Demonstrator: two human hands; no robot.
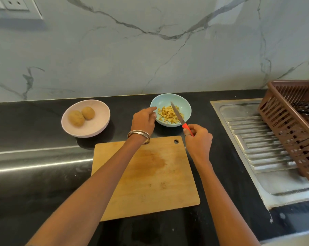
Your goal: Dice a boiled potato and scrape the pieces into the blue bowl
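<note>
The blue bowl (184,107) stands behind the wooden cutting board (150,178) and holds diced potato pieces (168,115). My right hand (198,139) grips the red handle of a knife (176,113), whose blade reaches over the bowl and the dice. My left hand (144,121) hovers at the bowl's left rim with loosely curled fingers, the forefinger pointing at the rim, and holds nothing. No potato lies on the board, which has a damp stain in its middle.
A pink bowl (97,126) with two whole boiled potatoes (82,115) stands to the left on the black counter (34,121). At the right lie a steel sink drainboard (256,148) and a brown plastic basket (292,128). A marble wall rises behind.
</note>
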